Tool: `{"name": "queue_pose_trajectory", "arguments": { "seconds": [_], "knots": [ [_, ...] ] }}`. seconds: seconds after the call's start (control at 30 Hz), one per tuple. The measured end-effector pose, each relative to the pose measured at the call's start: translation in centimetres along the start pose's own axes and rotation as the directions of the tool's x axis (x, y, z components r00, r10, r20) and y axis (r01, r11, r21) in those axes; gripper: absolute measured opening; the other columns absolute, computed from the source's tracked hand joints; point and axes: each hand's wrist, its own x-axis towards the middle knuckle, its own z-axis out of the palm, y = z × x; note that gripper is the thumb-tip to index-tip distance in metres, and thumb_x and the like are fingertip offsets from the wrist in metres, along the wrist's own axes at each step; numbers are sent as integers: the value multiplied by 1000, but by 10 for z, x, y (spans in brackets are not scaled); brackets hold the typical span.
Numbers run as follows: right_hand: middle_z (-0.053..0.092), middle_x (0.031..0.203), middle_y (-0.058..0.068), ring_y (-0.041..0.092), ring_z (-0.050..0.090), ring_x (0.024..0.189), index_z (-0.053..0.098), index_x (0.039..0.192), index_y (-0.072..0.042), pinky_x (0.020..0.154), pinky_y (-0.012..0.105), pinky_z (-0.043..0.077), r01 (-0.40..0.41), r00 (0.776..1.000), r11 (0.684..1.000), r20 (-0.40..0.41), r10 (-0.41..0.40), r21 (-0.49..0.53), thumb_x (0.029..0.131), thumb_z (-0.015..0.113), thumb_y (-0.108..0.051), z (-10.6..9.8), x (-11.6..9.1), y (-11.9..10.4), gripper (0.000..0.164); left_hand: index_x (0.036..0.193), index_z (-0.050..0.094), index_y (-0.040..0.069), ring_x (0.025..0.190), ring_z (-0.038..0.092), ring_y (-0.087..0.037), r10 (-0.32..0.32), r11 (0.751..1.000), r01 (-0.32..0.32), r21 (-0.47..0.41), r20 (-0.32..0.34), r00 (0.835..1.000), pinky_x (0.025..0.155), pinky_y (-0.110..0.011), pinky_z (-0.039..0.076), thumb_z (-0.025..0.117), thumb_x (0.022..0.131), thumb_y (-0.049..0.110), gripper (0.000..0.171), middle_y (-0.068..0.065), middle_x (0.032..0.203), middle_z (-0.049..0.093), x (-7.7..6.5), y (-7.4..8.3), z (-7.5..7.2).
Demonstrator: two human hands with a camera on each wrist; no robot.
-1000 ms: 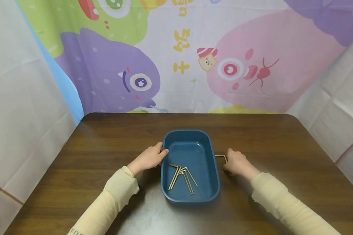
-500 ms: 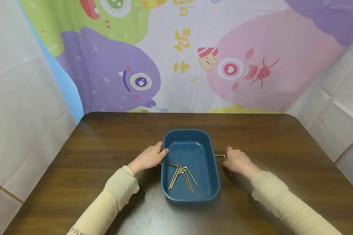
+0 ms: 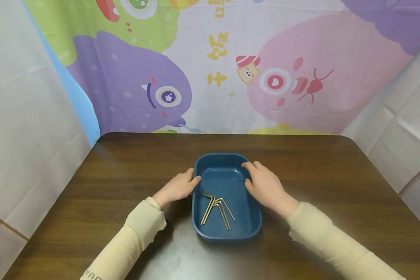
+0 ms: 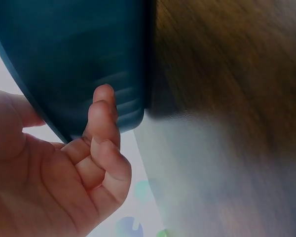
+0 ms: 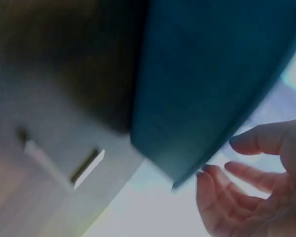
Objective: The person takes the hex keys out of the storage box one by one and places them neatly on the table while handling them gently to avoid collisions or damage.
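Observation:
A blue rectangular bin (image 3: 227,182) stands on the table, with several brass-coloured L-shaped hex keys (image 3: 217,210) lying in its near half. My left hand (image 3: 176,188) grips its left rim, thumb over the edge and fingers against the outer wall (image 4: 69,59). Over the right rim reaches my right hand (image 3: 266,184), its fingers relaxed and spread, with nothing between them. In the right wrist view that hand's thumb and fingertips (image 5: 204,170) are right at the rim. Another L-shaped key (image 5: 89,169) lies on the table just outside the bin; my right hand hides it in the head view.
The brown wooden table (image 3: 126,163) extends around the bin on all sides. A cartoon-printed curtain (image 3: 217,109) hangs behind the far edge, and pale sheets (image 3: 31,116) hang at both sides.
My right hand has let go of the L-shaped key beside the bin and moved up and left over the right rim. My left hand and the bin stay put.

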Motion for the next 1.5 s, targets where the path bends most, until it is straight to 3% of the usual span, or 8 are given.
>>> {"name": "queue_pose_trajectory", "arguments": {
  "seconds": [0.2,0.37,0.53,0.83,1.23,1.5],
  "knots": [
    [59,93,6,18,58,77,62,108,-9,65,31,50,140,988,990,62,-138,-31,80,66,-12,15,-6,-24,29,113,44,4,50,49,-18,-11,1000,11,-5,6,1000,49,-30,40,39,97,30,31,-7,67,55,0,0,0],
    [61,95,7,17,59,81,60,109,-6,69,32,51,179,966,984,187,-176,0,81,64,-11,27,-8,-36,29,108,45,4,49,49,-18,-7,1000,7,-8,-2,1000,48,-30,40,39,97,29,28,-7,66,55,-1,1,0],
    [60,90,10,18,59,77,58,106,-1,65,33,51,214,941,977,266,-211,18,80,64,-9,37,-11,-41,27,107,45,4,49,49,-18,2,1000,-2,-11,2,1000,49,-30,41,40,97,28,26,-7,65,54,-1,1,0],
    [54,78,9,20,56,63,57,95,-1,54,32,48,269,939,963,222,-261,-8,77,64,-2,50,-17,-41,19,105,45,4,49,49,-18,9,1000,-9,-8,0,1000,49,-30,41,41,97,28,25,-8,65,54,-1,1,1],
    [53,77,11,23,57,62,54,93,2,52,33,49,232,955,973,191,-228,-2,75,63,3,54,-17,-43,21,108,44,5,50,49,-18,1,1000,-1,-2,2,1000,49,-30,40,41,97,29,27,-9,66,55,1,-1,1],
    [54,76,12,22,58,62,53,93,1,50,33,49,198,967,978,179,-184,-66,74,63,1,51,-19,-43,21,103,44,5,49,50,-18,1,1000,-1,10,-7,1000,48,-30,39,40,97,29,25,-9,65,55,1,-1,2]
  ]
}}
